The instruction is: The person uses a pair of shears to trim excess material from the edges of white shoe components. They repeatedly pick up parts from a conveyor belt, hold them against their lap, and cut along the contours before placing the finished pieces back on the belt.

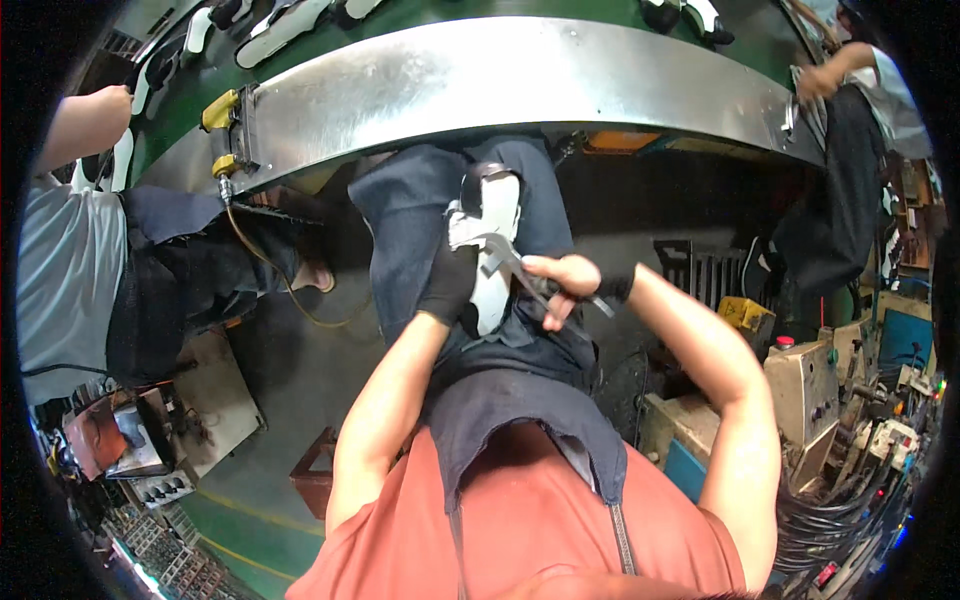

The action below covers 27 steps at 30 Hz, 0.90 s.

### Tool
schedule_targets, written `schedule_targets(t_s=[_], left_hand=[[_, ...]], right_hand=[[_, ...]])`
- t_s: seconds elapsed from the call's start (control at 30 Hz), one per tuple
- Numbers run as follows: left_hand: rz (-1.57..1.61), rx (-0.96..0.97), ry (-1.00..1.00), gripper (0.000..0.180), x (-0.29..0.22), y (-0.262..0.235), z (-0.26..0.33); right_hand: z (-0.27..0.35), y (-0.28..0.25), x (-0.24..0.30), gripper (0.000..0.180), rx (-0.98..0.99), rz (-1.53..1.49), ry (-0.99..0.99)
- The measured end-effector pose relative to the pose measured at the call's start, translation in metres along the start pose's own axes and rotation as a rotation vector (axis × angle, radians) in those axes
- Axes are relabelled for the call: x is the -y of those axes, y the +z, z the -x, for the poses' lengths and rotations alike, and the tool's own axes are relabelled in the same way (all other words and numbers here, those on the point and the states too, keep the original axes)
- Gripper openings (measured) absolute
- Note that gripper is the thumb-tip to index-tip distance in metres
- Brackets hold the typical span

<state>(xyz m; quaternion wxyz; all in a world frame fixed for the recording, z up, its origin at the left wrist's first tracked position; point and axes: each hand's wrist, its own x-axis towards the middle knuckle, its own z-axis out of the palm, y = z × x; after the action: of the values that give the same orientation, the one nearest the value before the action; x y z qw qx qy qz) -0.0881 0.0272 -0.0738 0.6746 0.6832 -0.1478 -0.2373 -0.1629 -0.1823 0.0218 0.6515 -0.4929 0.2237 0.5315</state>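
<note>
Sole-side up across my lap lies a shoe point(490, 302) with a white bottom and dark edges. My left hand point(452, 275), in a dark glove with whitish fingertips, is wrapped round its left side near the middle. Closed round a grey metal hand tool, my right hand point(568, 278) is at the shoe's right side. The tool point(508, 258) looks like lasting pliers, and its head is over the middle of the white bottom. Whether the jaws grip the shoe's edge I cannot tell.
A shiny metal bench edge point(440, 75) curves ahead of my knees, with several shoes point(285, 32) on the green surface beyond. A yellow air tool point(222, 135) with a hose hangs at its left. People sit on both sides; machinery point(803, 385) and cables are at right.
</note>
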Motion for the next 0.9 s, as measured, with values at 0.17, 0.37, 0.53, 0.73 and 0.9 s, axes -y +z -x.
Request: schedule_targets(t_s=[0.17, 0.37, 0.53, 0.73, 0.9], left_hand=[[-0.635, -0.215, -0.060, 0.060, -0.019, 0.006, -0.001], [-0.221, -0.006, 0.134, 0.050, -0.046, 0.013, 0.036], [0.887, 0.080, -0.429, 0.052, -0.031, 0.003, 0.091], [-0.286, -0.338, -0.057, 0.038, 0.023, 0.033, 0.077], [-0.669, -0.039, 0.056, 0.031, 0.035, 0.010, 0.069]], right_hand=[[0.050, 0.006, 0.060, 0.049, -0.445, 1.367, -0.445], [-0.007, 0.017, -0.003, 0.039, -0.549, 0.965, -0.889], [-0.003, 0.027, -0.048, 0.048, -0.423, 0.608, -0.396], [0.031, 0.033, 0.008, 0.056, -0.398, 0.863, -0.263], [0.039, 0.067, 0.037, 0.045, -0.443, 1.106, -0.727]])
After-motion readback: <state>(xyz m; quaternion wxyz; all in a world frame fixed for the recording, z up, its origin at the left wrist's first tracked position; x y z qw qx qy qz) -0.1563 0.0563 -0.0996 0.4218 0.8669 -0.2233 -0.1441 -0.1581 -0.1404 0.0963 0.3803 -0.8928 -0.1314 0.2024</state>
